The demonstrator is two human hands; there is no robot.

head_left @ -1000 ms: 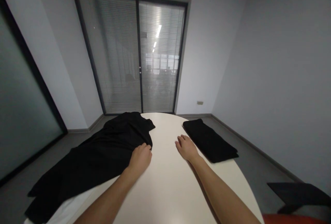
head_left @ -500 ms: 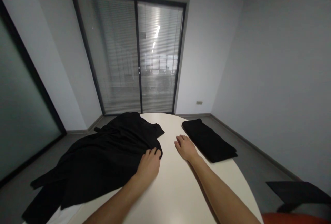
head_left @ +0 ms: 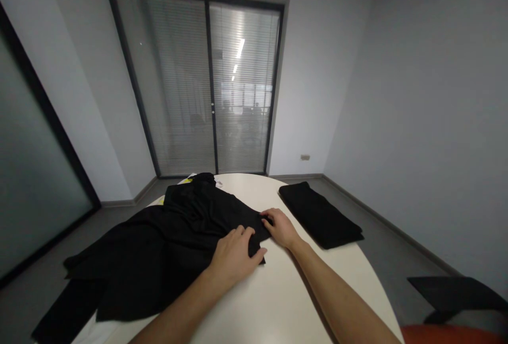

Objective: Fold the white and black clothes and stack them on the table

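A loose black garment (head_left: 166, 243), rumpled and partly spread, covers the left side of the round white table (head_left: 278, 291). Its cut could be a shirt's; dark folds hide the details. My left hand (head_left: 234, 251) lies on the garment near its right edge, thumb spread away from the fingers. Just beyond it, the fingers of my right hand (head_left: 280, 227) are pinched on a corner of the same cloth. A neatly folded black cloth (head_left: 321, 214) rests to the right of my right hand, not touched by it.
White and yellow bits show at the garment's far edge, and something white lies under it at the near left. A black-and-orange chair (head_left: 456, 296) stands at the lower right. Behind the table is a glass partition (head_left: 242, 121) with blinds.
The garment's right part has been drawn rightward and reshaped, baring the white and yellow bits behind. My right hand has closed on its corner; my left thumb has spread out.
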